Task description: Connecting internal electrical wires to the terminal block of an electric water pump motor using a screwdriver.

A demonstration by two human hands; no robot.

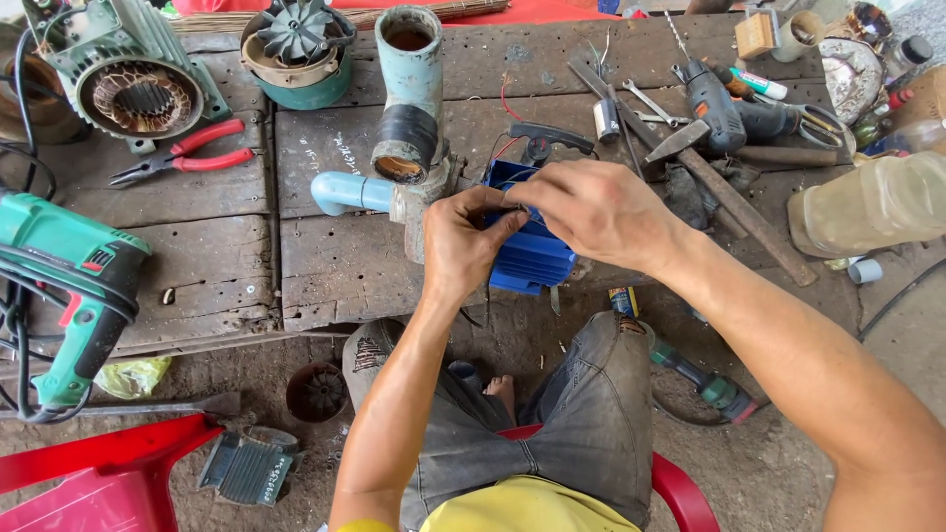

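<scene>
At the near edge of the weathered wooden plank worktop [212, 261], the left hand [463, 246] and right hand [591, 209] meet over a blue ribbed metal pump motor [532, 258]. Both sets of fingertips are pressed together, pinching thin wires at its top. The motor's long axis runs left-right; its pale blue plastic pipe elbow [345, 190] points left. Farther back lie red-handled pliers [187, 155].

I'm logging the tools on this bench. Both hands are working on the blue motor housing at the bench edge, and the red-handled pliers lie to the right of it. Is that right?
Not quite. The head view shows the red-handled pliers lying to the left of the blue motor housing, near the open motor stator. The rest holds: the left hand and right hand both work on the housing at the bench edge.
</scene>
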